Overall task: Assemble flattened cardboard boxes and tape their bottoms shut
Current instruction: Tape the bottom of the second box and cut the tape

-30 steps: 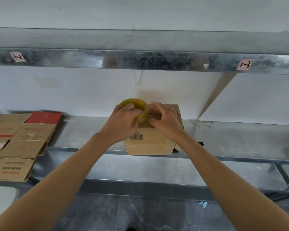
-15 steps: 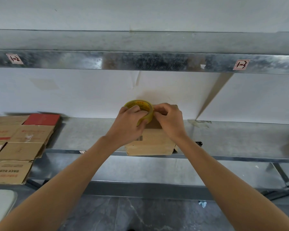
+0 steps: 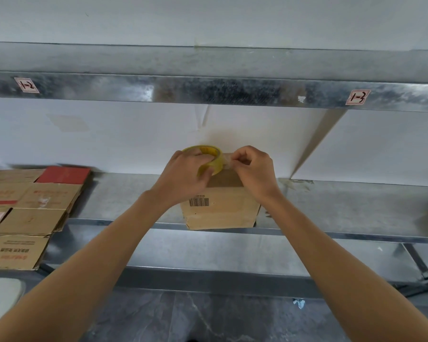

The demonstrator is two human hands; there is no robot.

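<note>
While the flat cardboard stack [image 3: 27, 208] hogs the left end of the metal shelf [image 3: 344, 206], the box [image 3: 220, 211] sits mid-shelf, right at the near edge, with bare metal on both sides. The left hand [image 3: 183, 174] is curled round the yellow tape roll [image 3: 208, 154] on top of the box. The right hand [image 3: 255, 169] pinches the loose tape end [image 3: 229, 161] just beside it. The upper shelf [image 3: 208, 90] hangs overhead. Can't see inside the box.

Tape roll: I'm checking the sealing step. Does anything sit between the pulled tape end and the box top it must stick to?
Nothing visible does. The left hand grips the yellow tape roll over the far edge of the cardboard box, the right hand pinches the tape end beside it, and the box top below is bare.
</note>
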